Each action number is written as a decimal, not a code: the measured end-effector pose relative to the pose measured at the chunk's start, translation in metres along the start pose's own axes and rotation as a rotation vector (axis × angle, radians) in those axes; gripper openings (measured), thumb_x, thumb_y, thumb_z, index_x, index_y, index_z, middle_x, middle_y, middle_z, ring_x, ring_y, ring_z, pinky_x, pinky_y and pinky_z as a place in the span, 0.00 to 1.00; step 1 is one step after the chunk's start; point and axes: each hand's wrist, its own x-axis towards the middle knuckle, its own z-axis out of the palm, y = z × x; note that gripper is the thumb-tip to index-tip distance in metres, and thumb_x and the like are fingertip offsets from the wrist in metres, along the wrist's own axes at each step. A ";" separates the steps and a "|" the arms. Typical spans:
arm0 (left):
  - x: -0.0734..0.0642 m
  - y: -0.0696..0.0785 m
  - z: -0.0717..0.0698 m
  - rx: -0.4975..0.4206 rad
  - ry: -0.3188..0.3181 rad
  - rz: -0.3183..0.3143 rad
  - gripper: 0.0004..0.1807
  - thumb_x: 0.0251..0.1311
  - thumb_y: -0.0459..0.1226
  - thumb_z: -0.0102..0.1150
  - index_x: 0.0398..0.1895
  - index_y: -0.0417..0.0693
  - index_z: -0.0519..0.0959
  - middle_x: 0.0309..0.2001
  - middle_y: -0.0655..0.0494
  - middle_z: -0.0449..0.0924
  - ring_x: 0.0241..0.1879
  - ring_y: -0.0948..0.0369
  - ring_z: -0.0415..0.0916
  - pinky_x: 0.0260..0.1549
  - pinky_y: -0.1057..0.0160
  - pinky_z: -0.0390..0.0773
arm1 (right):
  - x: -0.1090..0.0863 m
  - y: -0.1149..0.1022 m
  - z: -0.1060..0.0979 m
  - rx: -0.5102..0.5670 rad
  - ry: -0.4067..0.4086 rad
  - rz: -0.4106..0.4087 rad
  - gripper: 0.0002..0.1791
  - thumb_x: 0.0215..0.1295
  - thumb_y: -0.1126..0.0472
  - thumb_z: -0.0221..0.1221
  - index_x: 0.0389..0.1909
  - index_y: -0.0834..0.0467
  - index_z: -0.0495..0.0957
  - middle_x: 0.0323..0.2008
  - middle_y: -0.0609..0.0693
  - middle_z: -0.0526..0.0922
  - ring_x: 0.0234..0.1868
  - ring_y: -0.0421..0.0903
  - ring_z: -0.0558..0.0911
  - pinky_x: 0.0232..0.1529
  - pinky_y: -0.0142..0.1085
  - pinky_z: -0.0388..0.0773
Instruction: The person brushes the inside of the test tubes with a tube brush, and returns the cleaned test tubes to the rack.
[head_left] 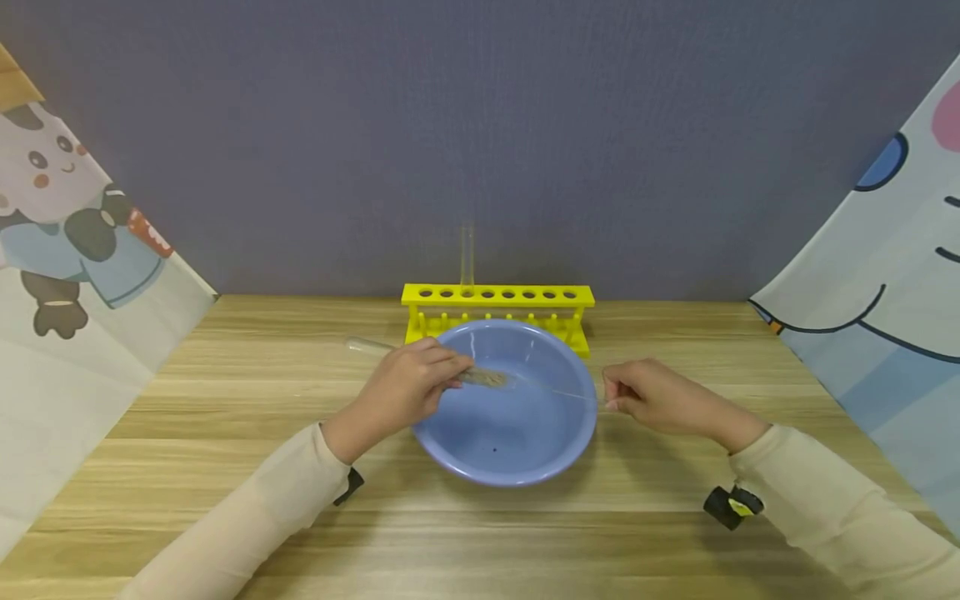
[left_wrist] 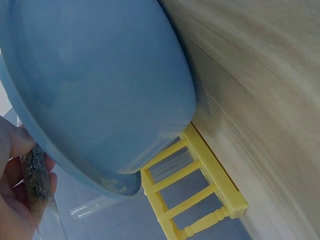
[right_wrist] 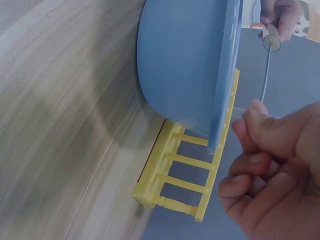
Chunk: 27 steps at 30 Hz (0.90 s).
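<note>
Above a blue basin [head_left: 517, 437], my left hand [head_left: 408, 379] grips a clear glass test tube [head_left: 366, 345] that lies nearly level. Inside the tube, close to its mouth, are the bristles of a test tube brush [head_left: 487, 378]. The brush's thin twisted wire [right_wrist: 267, 70] comes out of the mouth towards the right. My right hand [head_left: 660, 400] pinches that wire between thumb and forefinger, just past the basin's right rim. In the left wrist view, the greyish bristles [left_wrist: 36, 175] show through the glass beside my fingers.
A yellow test tube rack [head_left: 498, 295] stands right behind the basin, against the dark backdrop. One clear test tube [head_left: 467, 258] stands upright in it. A small dark speck [head_left: 495, 450] lies in the basin. Printed cloths hang at both sides of the wooden table [head_left: 525, 542].
</note>
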 end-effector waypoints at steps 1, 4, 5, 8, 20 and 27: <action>0.000 0.000 0.000 -0.003 -0.002 0.001 0.15 0.47 0.30 0.69 0.41 0.41 0.84 0.37 0.54 0.85 0.36 0.57 0.79 0.37 0.63 0.79 | 0.000 0.001 0.000 0.010 -0.009 0.002 0.14 0.58 0.73 0.59 0.20 0.56 0.68 0.17 0.39 0.65 0.19 0.32 0.63 0.19 0.27 0.63; -0.001 -0.001 0.001 -0.007 -0.006 0.001 0.15 0.47 0.29 0.70 0.41 0.41 0.84 0.38 0.55 0.85 0.37 0.57 0.79 0.38 0.63 0.79 | -0.001 0.005 0.000 0.030 -0.026 0.001 0.15 0.59 0.73 0.59 0.20 0.55 0.67 0.17 0.39 0.64 0.19 0.32 0.63 0.19 0.27 0.62; -0.002 -0.001 0.001 -0.006 -0.008 -0.001 0.15 0.47 0.29 0.70 0.42 0.42 0.84 0.38 0.55 0.85 0.37 0.57 0.79 0.38 0.63 0.79 | -0.001 0.006 -0.001 0.031 -0.028 -0.002 0.15 0.59 0.73 0.59 0.20 0.55 0.67 0.17 0.39 0.64 0.19 0.32 0.63 0.19 0.27 0.62; -0.002 -0.001 0.001 -0.004 -0.011 -0.005 0.15 0.47 0.29 0.70 0.42 0.42 0.84 0.38 0.55 0.85 0.37 0.57 0.79 0.38 0.63 0.79 | -0.002 0.008 -0.001 0.019 -0.024 -0.014 0.14 0.58 0.72 0.60 0.20 0.55 0.67 0.17 0.39 0.63 0.18 0.32 0.62 0.19 0.27 0.61; -0.003 -0.003 -0.001 -0.042 -0.051 -0.080 0.15 0.48 0.29 0.68 0.43 0.40 0.83 0.39 0.54 0.85 0.35 0.58 0.79 0.35 0.64 0.79 | -0.003 0.014 0.005 -0.199 0.171 -0.125 0.17 0.56 0.72 0.61 0.20 0.53 0.65 0.19 0.37 0.62 0.22 0.31 0.61 0.21 0.28 0.63; -0.004 -0.003 -0.002 -0.048 -0.098 -0.129 0.14 0.50 0.31 0.68 0.43 0.40 0.83 0.38 0.53 0.85 0.36 0.58 0.79 0.37 0.62 0.79 | -0.003 0.020 0.012 -0.352 0.295 -0.175 0.18 0.50 0.74 0.64 0.21 0.54 0.66 0.22 0.40 0.66 0.25 0.36 0.66 0.24 0.32 0.70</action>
